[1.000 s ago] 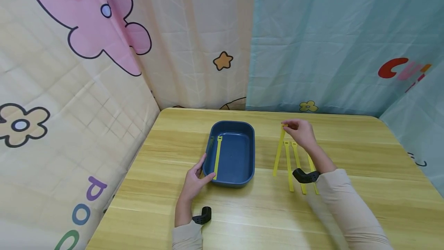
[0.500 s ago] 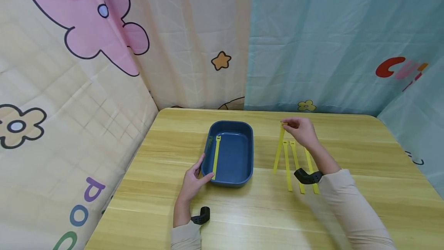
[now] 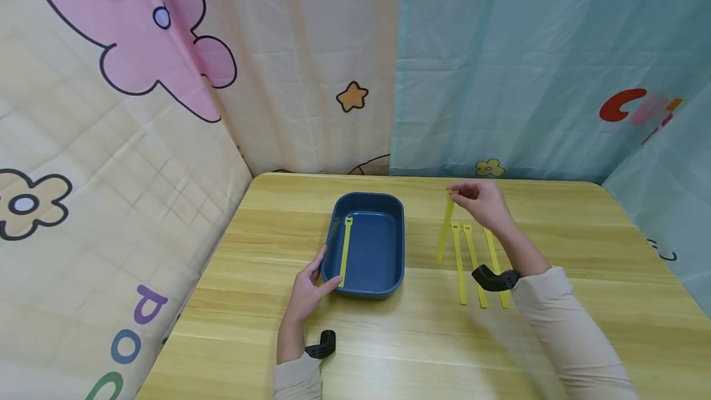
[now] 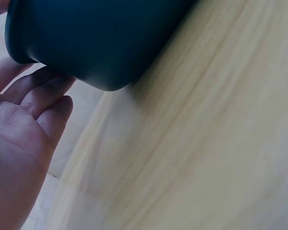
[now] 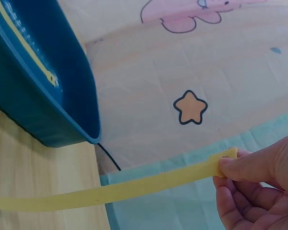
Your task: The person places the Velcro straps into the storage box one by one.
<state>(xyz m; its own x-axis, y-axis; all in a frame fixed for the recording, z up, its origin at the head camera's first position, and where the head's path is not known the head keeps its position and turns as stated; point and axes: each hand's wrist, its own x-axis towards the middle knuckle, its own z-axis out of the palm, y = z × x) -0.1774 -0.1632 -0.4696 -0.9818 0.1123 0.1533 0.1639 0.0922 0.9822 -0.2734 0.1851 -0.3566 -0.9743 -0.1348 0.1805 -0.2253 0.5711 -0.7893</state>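
In the head view my left hand (image 3: pixel 305 292) grips the near left corner of a dark blue plastic bin (image 3: pixel 378 249), thumb over the rim and fingers against the outer wall. One yellow cable strap (image 3: pixel 345 252) with a slotted head lies lengthwise along the bin's left side. To the right, my right hand (image 3: pixel 484 207) pinches another yellow strap (image 5: pixel 134 188) by its head end between thumb and fingers. That strap hangs down over the table. Beneath and beside the right hand, three more yellow straps (image 3: pixel 459 267) lie on the wood, roughly side by side.
The wooden table (image 3: pixel 383 350) runs back to a printed curtain (image 3: pixel 478 66). Another printed cloth (image 3: pixel 139 178) hangs along the left side. Each wrist carries a black camera mount (image 3: pixel 494 278).
My right hand has risen slightly, and the strap's lower end has come up with it. The left hand stays on the bin. The head view has shifted a little.
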